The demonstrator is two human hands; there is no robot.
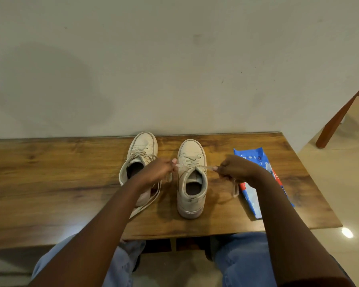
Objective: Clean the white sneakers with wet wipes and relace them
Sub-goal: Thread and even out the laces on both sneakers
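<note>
Two white sneakers stand toe-to-wall on the wooden table (50, 172). The right sneaker (192, 183) sits between my hands, its lace (203, 166) pulled taut sideways across the top eyelets. My left hand (157, 169) pinches one end of that lace, and my right hand (235, 168) pinches the other end, with loose lace hanging below it. The left sneaker (142, 149) lies partly behind my left wrist, and its long laces (147, 204) trail toward the table's front.
A blue pack of wet wipes (255, 160) lies on the table to the right, partly under my right forearm. A plain wall backs the table. A wooden furniture leg (336, 121) stands on the floor at far right. My knees in jeans are below the front edge.
</note>
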